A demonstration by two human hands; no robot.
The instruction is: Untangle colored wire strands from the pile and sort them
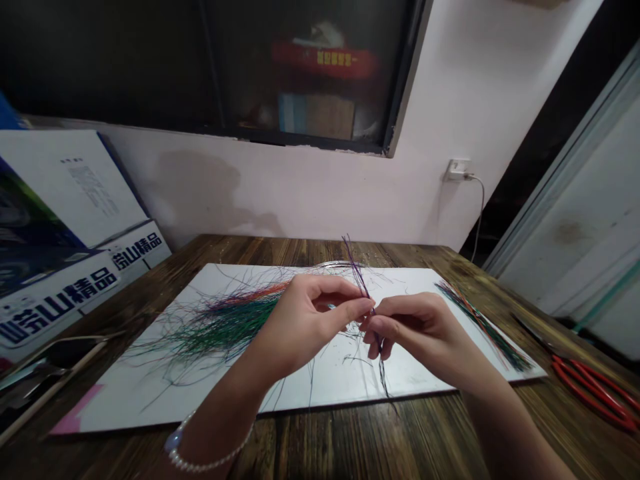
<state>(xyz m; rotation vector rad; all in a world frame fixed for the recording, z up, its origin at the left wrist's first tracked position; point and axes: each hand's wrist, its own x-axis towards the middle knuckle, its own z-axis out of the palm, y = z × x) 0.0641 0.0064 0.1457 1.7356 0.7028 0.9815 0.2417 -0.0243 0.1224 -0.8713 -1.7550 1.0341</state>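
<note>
Between my two hands runs a thin bundle of dark purple wires (pixel 358 272), its upper ends fanning out above the fingers and its lower ends hanging below. My left hand (pixel 320 313) pinches the bundle between thumb and forefinger. Just below that, my right hand (pixel 407 323) is closed round the same strands, thumb against fingers. Under the hands lies a white board (pixel 330 383). To the left a loose pile of green, blue and orange wires (pixel 225 327) spreads over it. A neater bundle of wires (pixel 487 327) rests along the board's right side.
Red-handled scissors (pixel 595 390) lie on the wooden table (pixel 350 443) at right. Printed boxes (pixel 75 287) stand at left, above a tray with metal items (pixel 45 373). Behind are the wall and a socket (pixel 457 170) with a plugged-in cable.
</note>
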